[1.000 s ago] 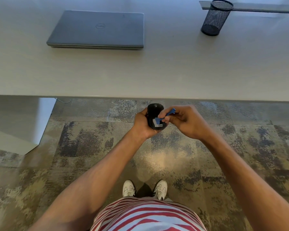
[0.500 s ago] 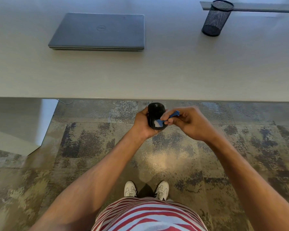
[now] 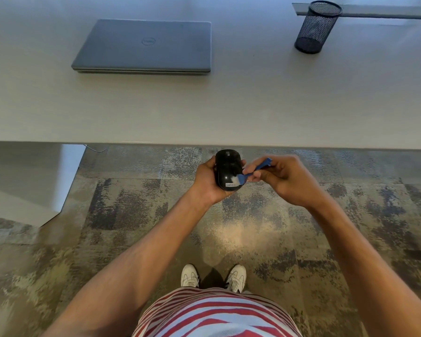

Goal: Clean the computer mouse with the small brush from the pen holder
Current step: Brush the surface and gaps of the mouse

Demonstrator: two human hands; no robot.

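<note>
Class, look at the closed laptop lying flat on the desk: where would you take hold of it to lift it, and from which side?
Grip the laptop along its near long edge, coming from the person's side of the desk. It lies flat and closed, so only its thin edges offer a hold, and bare desk lies before that edge. Both hands are busy with mouse and brush now.
</note>
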